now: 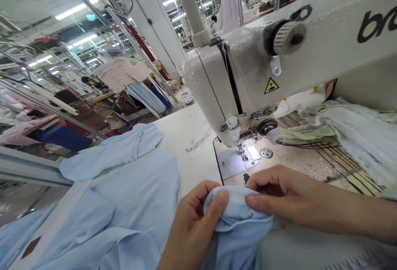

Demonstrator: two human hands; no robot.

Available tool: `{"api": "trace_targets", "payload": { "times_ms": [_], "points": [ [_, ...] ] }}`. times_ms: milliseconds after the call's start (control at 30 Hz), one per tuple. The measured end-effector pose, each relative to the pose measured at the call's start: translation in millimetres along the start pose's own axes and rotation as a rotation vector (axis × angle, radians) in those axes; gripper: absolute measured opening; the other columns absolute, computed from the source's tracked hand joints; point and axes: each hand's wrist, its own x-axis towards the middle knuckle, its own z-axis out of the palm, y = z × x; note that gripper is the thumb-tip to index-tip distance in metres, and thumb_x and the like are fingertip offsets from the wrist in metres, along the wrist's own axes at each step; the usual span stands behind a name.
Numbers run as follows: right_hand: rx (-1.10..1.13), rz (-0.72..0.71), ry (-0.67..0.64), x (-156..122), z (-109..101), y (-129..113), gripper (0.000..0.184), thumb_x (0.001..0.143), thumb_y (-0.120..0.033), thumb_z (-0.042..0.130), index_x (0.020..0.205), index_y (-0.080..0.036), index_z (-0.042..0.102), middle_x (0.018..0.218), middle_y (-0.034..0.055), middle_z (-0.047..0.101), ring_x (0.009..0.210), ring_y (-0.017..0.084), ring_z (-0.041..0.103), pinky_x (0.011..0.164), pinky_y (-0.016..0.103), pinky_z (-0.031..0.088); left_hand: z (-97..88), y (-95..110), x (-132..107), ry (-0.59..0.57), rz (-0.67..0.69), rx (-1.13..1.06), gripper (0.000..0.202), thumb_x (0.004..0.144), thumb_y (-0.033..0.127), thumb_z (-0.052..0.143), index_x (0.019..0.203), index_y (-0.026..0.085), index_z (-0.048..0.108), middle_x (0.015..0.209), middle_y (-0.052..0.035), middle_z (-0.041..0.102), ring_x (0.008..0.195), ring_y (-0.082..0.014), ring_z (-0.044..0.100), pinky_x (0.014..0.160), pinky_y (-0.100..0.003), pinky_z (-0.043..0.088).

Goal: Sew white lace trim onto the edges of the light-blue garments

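Between both hands, just in front of the sewing machine (211,80), is a bunched piece of light blue fabric (242,224) with a folded edge on top. My left hand (198,216) pinches its left side, thumb on the upper face. On the right side my right hand (276,193) grips the same fabric between thumb and fingers. The lit needle plate (231,164) and presser foot lie a little beyond the hands, apart from the cloth. Fingertips behind the fabric are partly hidden.
More light blue fabric pieces (142,183) spread over the left of the white table (189,137). White lace fabric (356,133) lies under the machine arm at right. A metal rail (31,164) runs along the left. Farther back stands a person (124,73) among racks and garments.
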Motion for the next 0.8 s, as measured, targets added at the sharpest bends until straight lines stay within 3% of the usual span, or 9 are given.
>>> {"api": "trace_targets", "payload": {
  "times_ms": [167,400,633,800],
  "points": [
    [-0.026,0.003,0.036,1,1,0,0.015,0.084,-0.027,0.056,0.081,-0.013,0.058,0.067,-0.0034,0.043,0.063,0.009,0.037,0.054,0.024,0.027,5.2,6,-3,-0.012,0.005,0.096,0.035,0.065,0.047,0.074,0.068,0.014,0.063,0.056,0.0044,0.047,0.053,-0.0064,0.036,0.049,-0.017,0.028],
    [-0.111,0.017,0.061,2,3,2,0.015,0.084,-0.029,0.055,0.081,-0.014,0.059,0.066,-0.0039,0.042,0.062,0.009,0.037,0.053,0.023,0.027,6.4,8,-6,-0.067,0.041,0.267,0.033,0.076,0.046,0.062,0.074,0.015,0.073,0.066,-0.0036,0.066,0.065,-0.0148,0.054,0.057,-0.021,0.039],
    [-0.264,-0.019,0.145,-1,6,0,0.020,0.087,-0.033,0.052,0.075,-0.017,0.056,0.062,-0.0049,0.040,0.058,0.008,0.037,0.050,0.022,0.029,9.6,9,-7,-0.044,0.154,0.318,0.030,0.080,0.042,0.057,0.070,0.016,0.069,0.058,-0.0003,0.060,0.056,-0.0123,0.050,0.050,-0.020,0.037],
    [-0.380,-0.101,0.240,-4,11,1,0.023,0.091,-0.032,0.047,0.074,-0.018,0.055,0.064,-0.0046,0.042,0.059,0.008,0.038,0.052,0.021,0.031,12.2,1,-8,-0.055,0.261,0.388,0.026,0.083,0.039,0.054,0.076,0.018,0.069,0.065,-0.0017,0.064,0.061,-0.0147,0.054,0.054,-0.022,0.041]
  ]
}}
